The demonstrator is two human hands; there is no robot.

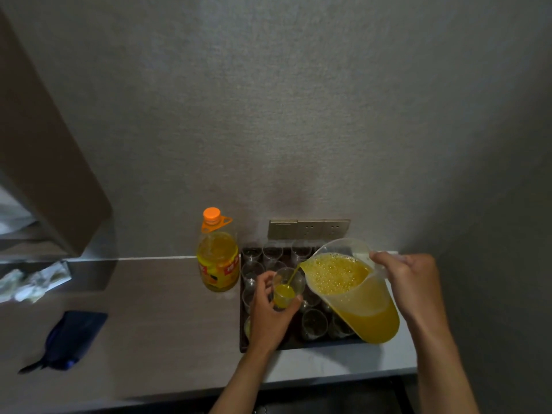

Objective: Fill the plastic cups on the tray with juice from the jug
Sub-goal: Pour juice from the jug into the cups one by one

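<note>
My right hand (413, 286) grips the handle of a clear plastic jug (355, 297), tilted to the left and about half full of foamy orange juice. A thin stream runs from its spout into a clear plastic cup (287, 289) that my left hand (270, 312) holds above the dark tray (263, 347). That cup has a little juice in its bottom. Several empty clear cups (313, 324) stand on the tray, partly hidden by my hand and the jug.
A juice bottle (218, 261) with an orange cap stands just left of the tray. A dark blue pouch (70, 339) lies on the counter at left, crumpled wrappers (33, 283) beyond it. A wall socket panel (309, 229) sits behind the tray. The counter edge (328, 376) runs close below.
</note>
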